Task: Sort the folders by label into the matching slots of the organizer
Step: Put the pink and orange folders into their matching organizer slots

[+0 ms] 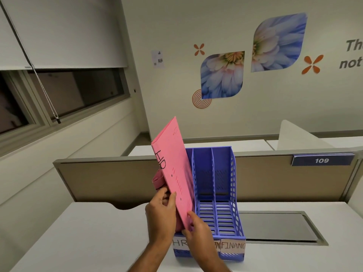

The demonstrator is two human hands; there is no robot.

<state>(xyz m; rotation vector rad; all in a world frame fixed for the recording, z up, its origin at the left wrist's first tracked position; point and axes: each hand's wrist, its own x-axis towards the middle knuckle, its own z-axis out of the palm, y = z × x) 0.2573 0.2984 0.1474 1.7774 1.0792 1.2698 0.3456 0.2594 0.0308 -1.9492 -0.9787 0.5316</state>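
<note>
Bottom centre: left hand (pixel 160 214) & right hand (pixel 198 226), fingers pinching lower edge of pink folder (pixel 174 173) marked HR, one per side to steer it. Folder tilts up-left, bottom entering leftmost slot of blue organizer (pixel 225 193) on table (pixel 88 242), above HR label (pixel 179 244) – prob. matching slot; mid & right slots beyond look empty
</note>
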